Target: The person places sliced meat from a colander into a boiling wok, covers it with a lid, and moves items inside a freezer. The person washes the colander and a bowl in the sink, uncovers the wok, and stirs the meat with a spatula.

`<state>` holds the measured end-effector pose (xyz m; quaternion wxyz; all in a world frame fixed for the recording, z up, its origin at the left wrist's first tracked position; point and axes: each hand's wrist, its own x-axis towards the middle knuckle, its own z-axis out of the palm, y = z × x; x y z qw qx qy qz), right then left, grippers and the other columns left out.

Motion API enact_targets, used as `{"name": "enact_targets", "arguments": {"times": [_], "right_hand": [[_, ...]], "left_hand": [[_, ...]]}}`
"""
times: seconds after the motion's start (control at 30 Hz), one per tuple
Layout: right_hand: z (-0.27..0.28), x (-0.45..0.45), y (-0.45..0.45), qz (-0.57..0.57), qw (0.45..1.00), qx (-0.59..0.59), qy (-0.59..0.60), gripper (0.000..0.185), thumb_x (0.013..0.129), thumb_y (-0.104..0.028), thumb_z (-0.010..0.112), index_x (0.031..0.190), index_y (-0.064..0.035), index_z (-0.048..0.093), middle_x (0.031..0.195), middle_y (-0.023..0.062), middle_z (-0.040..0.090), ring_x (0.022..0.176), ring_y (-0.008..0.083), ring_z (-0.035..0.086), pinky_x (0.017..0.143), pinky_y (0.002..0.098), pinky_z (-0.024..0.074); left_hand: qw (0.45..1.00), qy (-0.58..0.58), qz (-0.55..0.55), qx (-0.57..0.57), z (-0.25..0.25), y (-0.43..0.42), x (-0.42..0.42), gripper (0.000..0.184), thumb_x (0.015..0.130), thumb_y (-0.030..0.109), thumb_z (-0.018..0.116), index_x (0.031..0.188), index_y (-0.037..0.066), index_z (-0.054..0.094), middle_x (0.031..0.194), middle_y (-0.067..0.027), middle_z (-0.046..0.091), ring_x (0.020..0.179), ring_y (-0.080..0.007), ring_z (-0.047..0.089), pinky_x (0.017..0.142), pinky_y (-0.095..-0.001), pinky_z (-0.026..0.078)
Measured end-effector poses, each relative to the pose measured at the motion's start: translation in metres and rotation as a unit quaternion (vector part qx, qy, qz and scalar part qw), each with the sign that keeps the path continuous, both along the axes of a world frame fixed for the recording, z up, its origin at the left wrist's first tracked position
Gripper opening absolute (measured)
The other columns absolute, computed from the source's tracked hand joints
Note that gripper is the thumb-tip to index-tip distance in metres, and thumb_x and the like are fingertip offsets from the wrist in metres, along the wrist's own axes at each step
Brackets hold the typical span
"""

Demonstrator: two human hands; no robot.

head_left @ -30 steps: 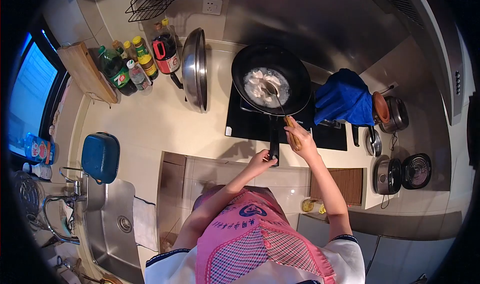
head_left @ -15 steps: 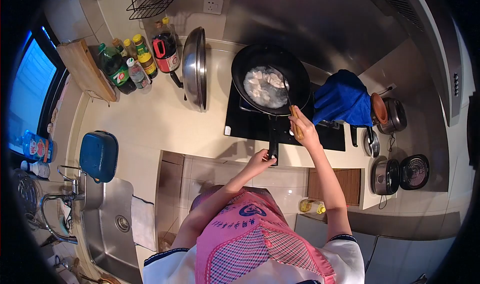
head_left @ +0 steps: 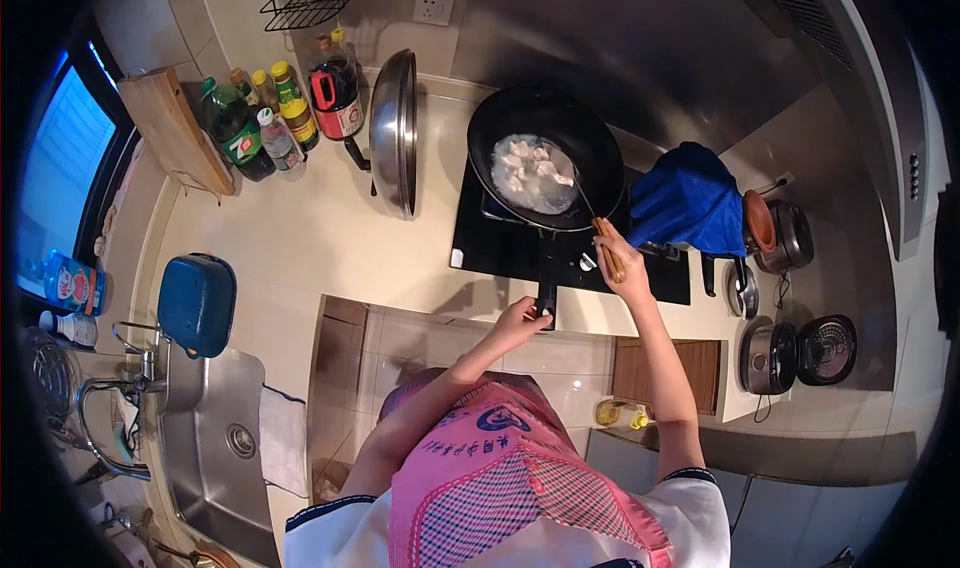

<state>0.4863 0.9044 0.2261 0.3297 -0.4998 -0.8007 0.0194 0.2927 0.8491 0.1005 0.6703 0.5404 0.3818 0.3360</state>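
A black wok (head_left: pixel 592 133) sits on the dark glass cooktop (head_left: pixel 480 243), with pale chunks of food (head_left: pixel 530 163) in cloudy liquid inside it. My left hand (head_left: pixel 516 326) is closed around the end of the wok's black handle (head_left: pixel 547 273). Above the cooktop's front, my right hand (head_left: pixel 630 268) grips a wooden-handled cooking utensil (head_left: pixel 606 248). Its thin metal shaft slants over the wok rim into the right side of the food; the tip's shape is hard to make out there.
A steel lid (head_left: pixel 393 133) stands on edge left of the wok. Bottles, including a green soda bottle (head_left: pixel 238 133), line the back left. A blue cloth (head_left: pixel 683 198) covers something right of the wok. The sink (head_left: pixel 205 468) and a blue container (head_left: pixel 197 306) are left.
My right hand has moved slightly down and right with the utensil, whose shaft now slants further left. My left hand stays on the wok handle. The whole view has shifted slightly.
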Motion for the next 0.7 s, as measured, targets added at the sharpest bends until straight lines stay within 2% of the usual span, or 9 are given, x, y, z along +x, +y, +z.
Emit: {"name": "enact_targets", "arguments": {"times": [0.07, 0.13, 0.27, 0.3, 0.4, 0.53, 0.63, 0.67, 0.7], "right_hand": [[-0.001, 0.001, 0.001, 0.008, 1.0, 0.01, -0.015, 0.018, 0.072, 0.002, 0.059, 0.089, -0.0033, 0.056, 0.11, 0.0237, 0.052, 0.099, 0.0329, 0.054, 0.079, 0.0336, 0.0472], [0.004, 0.001, 0.001, 0.0, 0.999, -0.017, 0.042, 0.017, 0.072, 0.002, 0.058, 0.089, -0.0027, 0.057, 0.108, 0.0238, 0.053, 0.1, 0.0334, 0.054, 0.081, 0.0329, 0.0462], [0.034, 0.01, 0.008, -0.083, 0.976, -0.077, 0.184, 0.011, 0.079, -0.003, 0.056, 0.09, -0.0025, 0.058, 0.096, 0.0139, 0.062, 0.086, 0.0154, 0.059, 0.074, 0.0248, 0.0453], [0.034, 0.022, 0.013, -0.119, 0.961, -0.113, 0.224, 0.01, 0.081, -0.006, 0.055, 0.089, -0.0015, 0.058, 0.088, 0.0088, 0.063, 0.08, 0.0123, 0.058, 0.073, 0.0227, 0.0448], [0.033, 0.045, 0.022, -0.122, 0.868, -0.144, 0.46, 0.012, 0.081, -0.009, 0.054, 0.089, 0.0001, 0.058, 0.086, 0.0079, 0.059, 0.08, 0.015, 0.058, 0.072, 0.0275, 0.0498], [0.025, 0.069, 0.016, -0.157, 0.79, -0.161, 0.57, 0.017, 0.081, -0.015, 0.056, 0.091, -0.0013, 0.056, 0.089, 0.0095, 0.056, 0.082, 0.0187, 0.059, 0.073, 0.0309, 0.0518], [0.015, 0.053, 0.002, -0.128, 0.844, -0.086, 0.513, 0.018, 0.082, -0.017, 0.057, 0.093, -0.0032, 0.054, 0.097, 0.0111, 0.053, 0.088, 0.0193, 0.056, 0.075, 0.0335, 0.0518], [0.013, 0.051, -0.002, -0.121, 0.866, -0.103, 0.475, 0.02, 0.082, -0.017, 0.058, 0.094, -0.0021, 0.054, 0.104, 0.0103, 0.05, 0.096, 0.0197, 0.052, 0.074, 0.0339, 0.0521], [0.012, 0.052, -0.003, -0.122, 0.865, -0.103, 0.475, 0.02, 0.082, -0.017, 0.058, 0.094, -0.0021, 0.054, 0.104, 0.0103, 0.05, 0.096, 0.0197, 0.052, 0.074, 0.0339, 0.0521]], "left_hand": [[1.0, 0.003, -0.004, -0.006, 0.001, 0.001, 0.0, 0.034, 0.075, 0.026, 0.063, 0.093, -0.001, 0.053, 0.075, -0.0068, 0.059, 0.066, -0.0141, 0.055, 0.06, -0.0265, 0.044], [1.0, 0.005, 0.01, 0.004, 0.002, -0.001, 0.0, 0.034, 0.074, 0.026, 0.064, 0.092, -0.002, 0.053, 0.074, -0.0077, 0.059, 0.066, -0.0152, 0.056, 0.06, -0.0275, 0.045], [1.0, 0.012, 0.014, 0.007, -0.002, 0.0, 0.001, 0.035, 0.074, 0.026, 0.064, 0.092, -0.002, 0.053, 0.075, -0.0085, 0.059, 0.067, -0.0162, 0.057, 0.061, -0.0283, 0.045], [1.0, 0.009, 0.012, 0.0, -0.003, -0.001, 0.001, 0.035, 0.074, 0.026, 0.064, 0.091, -0.002, 0.053, 0.075, -0.0084, 0.059, 0.067, -0.0163, 0.057, 0.061, -0.0284, 0.045], [1.0, 0.004, 0.013, -0.002, -0.008, -0.001, 0.003, 0.034, 0.073, 0.026, 0.065, 0.09, -0.002, 0.053, 0.076, -0.0085, 0.059, 0.068, -0.0165, 0.057, 0.061, -0.0285, 0.045], [1.0, 0.001, 0.022, 0.008, -0.006, -0.001, 0.002, 0.033, 0.074, 0.026, 0.064, 0.09, -0.001, 0.054, 0.075, -0.0081, 0.059, 0.068, -0.0164, 0.056, 0.061, -0.0284, 0.045], [1.0, 0.007, 0.012, 0.004, 0.0, -0.001, 0.0, 0.034, 0.074, 0.027, 0.064, 0.091, 0.0, 0.054, 0.075, -0.0078, 0.059, 0.068, -0.0165, 0.056, 0.061, -0.0281, 0.045], [1.0, 0.0, 0.008, -0.012, -0.001, -0.001, 0.0, 0.034, 0.074, 0.027, 0.065, 0.092, 0.0, 0.054, 0.078, -0.0076, 0.059, 0.068, -0.0165, 0.057, 0.062, -0.0278, 0.045], [1.0, 0.001, 0.007, -0.014, -0.002, -0.002, 0.001, 0.034, 0.074, 0.027, 0.065, 0.092, 0.0, 0.054, 0.078, -0.0076, 0.059, 0.068, -0.0165, 0.057, 0.062, -0.0278, 0.045]]}}
